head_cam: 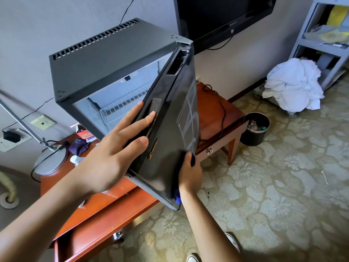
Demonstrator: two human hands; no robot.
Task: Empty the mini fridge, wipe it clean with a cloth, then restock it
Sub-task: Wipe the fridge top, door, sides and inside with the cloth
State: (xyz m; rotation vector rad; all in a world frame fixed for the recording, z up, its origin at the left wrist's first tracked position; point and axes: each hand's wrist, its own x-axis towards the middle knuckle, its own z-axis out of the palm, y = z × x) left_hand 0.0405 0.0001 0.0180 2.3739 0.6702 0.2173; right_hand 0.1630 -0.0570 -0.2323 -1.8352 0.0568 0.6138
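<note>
Mini fridge stands on the wooden table, its door swung partly open toward the camera. The door is seen nearly edge-on, long axis running from the top hinge corner down to the bottom corner nearest the person. Inside the cabinet, behind the door, only a white wire shelf shows; no stock visible on it, so the emptying looks done and the wiping is in hand.

Left hand lies on the cabinet side of the door, along its free edge. Fingers straight and spread, flat against the glossy black front, thumb lower down near the gold logo. It presses and steadies; it grips nothing.

Right hand is on the far side of the door from the cabinet, low, close to the bottom corner. It holds a dark blue cloth against the door face. Fingers are curled over the bunched cloth, a tail of which hangs out below the wrist by the door's bottom edge.

The two hands bracket the door, left higher, right lower. The right hand is the nearer to the unwiped run of the panel, which stretches up and away from it along the door's long axis. Judgement: the next stroke would travel up that axis while the left hand keeps the door from swinging.
</note>
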